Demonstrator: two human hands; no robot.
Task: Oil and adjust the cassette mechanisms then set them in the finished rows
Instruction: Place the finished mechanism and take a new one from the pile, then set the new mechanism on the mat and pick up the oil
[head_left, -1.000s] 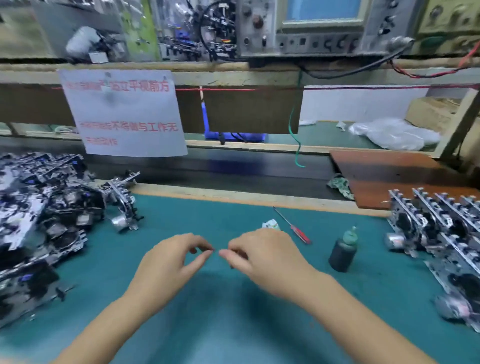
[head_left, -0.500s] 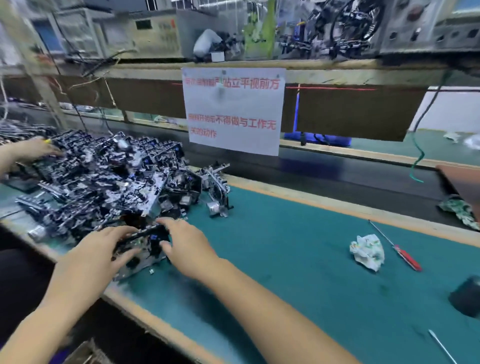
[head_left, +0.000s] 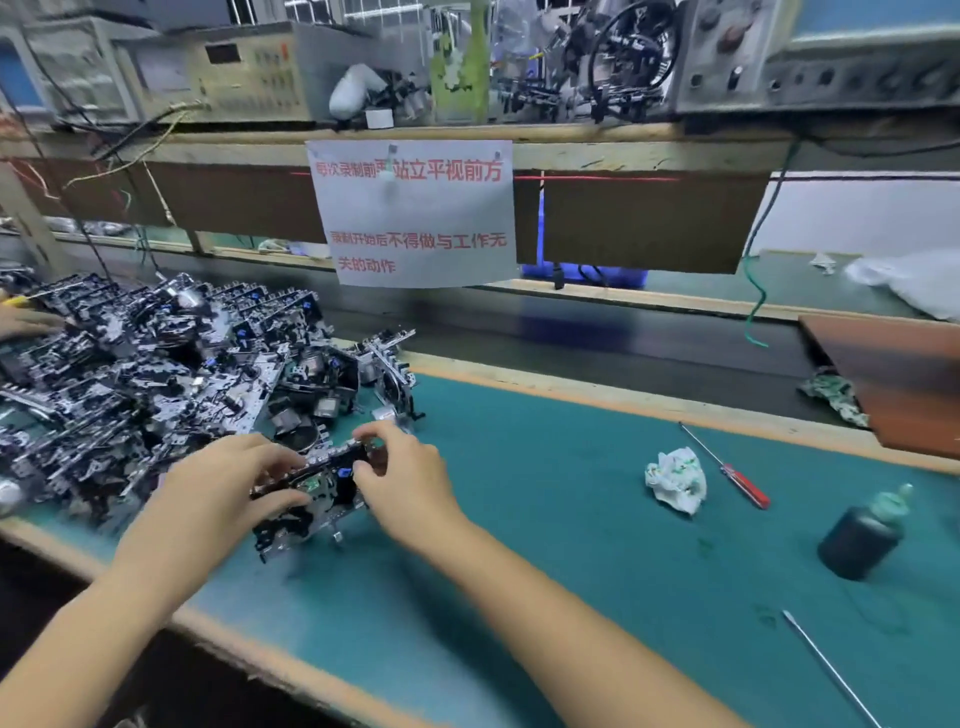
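Both hands, left hand (head_left: 223, 483) and right hand (head_left: 405, 478), grip one cassette mechanism (head_left: 317, 493) beside the pile (head_left: 145, 384); snagged neighbours could tumble.

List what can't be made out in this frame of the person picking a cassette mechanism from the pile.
- Cassette mechanism, head view: the left hand and right hand grip its ends and cover them; motion blur hides detail.
- Pile of mechanisms, head view: cut by the left edge, too tangled to count.
- Thin metal tool, head view: its near end leaves the bottom edge.
- Dark oil bottle, head view: blurred, level unreadable.
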